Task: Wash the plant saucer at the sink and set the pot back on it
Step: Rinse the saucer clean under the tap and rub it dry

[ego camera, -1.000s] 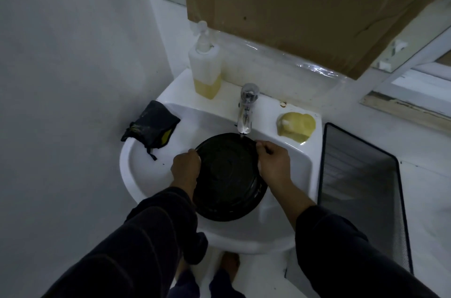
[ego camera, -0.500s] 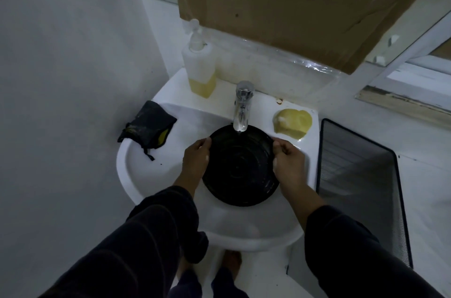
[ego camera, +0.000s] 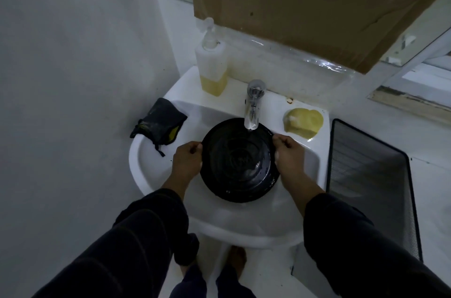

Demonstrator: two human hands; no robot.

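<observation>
The black round plant saucer (ego camera: 238, 161) is held over the white sink (ego camera: 151, 166), its inside facing up and wet, with the far rim under the chrome tap (ego camera: 253, 105). My left hand (ego camera: 186, 160) grips its left rim. My right hand (ego camera: 289, 155) grips its right rim. No pot is in view.
A soap dispenser (ego camera: 212, 63) with yellow liquid stands at the sink's back left. A dark scrubbing pad (ego camera: 158, 124) lies on the left rim and yellow soap (ego camera: 303, 122) on the right rim. A black mesh bin (ego camera: 371, 180) stands right of the sink. Cardboard (ego camera: 305, 0) covers the wall above.
Both hands have moved the saucer away from me and up, from low in the basin to under the tap, and levelled it.
</observation>
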